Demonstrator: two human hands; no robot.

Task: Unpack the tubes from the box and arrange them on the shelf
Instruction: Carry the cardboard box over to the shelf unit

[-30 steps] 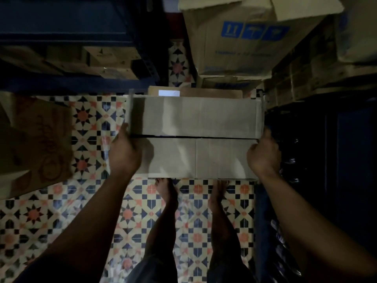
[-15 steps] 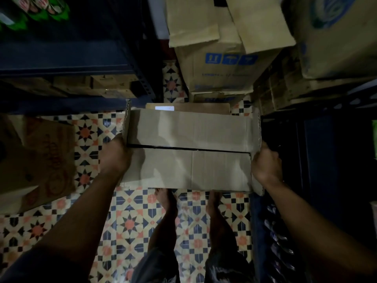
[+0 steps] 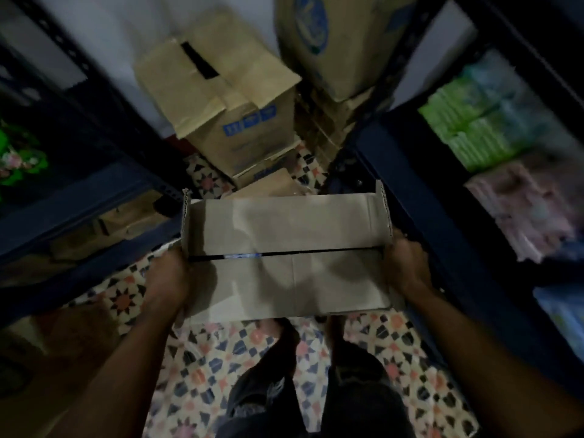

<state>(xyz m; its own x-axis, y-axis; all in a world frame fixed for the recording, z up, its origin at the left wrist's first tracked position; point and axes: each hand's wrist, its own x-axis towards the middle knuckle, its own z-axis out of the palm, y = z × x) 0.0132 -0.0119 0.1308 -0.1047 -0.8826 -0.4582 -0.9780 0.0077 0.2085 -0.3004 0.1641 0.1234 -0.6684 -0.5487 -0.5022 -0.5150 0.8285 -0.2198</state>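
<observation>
I carry a brown cardboard box [image 3: 284, 254] in front of me above the tiled floor, its two top flaps closed with a dark slit between them. Something blue and white shows through the slit; the tubes themselves are hidden. My left hand [image 3: 167, 279] grips the box's left end and my right hand [image 3: 406, 267] grips its right end. A dark blue metal shelf [image 3: 420, 197] stands on the right, holding green, pale blue and pink packets.
Another dark blue shelf [image 3: 79, 197] stands on the left. Stacked cardboard cartons [image 3: 221, 99] block the far end of the narrow aisle. My legs and feet [image 3: 284, 336] stand on the patterned floor tiles [image 3: 196, 374] below the box.
The view has tilted upward, bringing the upper shelves and packets on the right into sight. The box has come up with my hands, which keep the same hold on its ends.
</observation>
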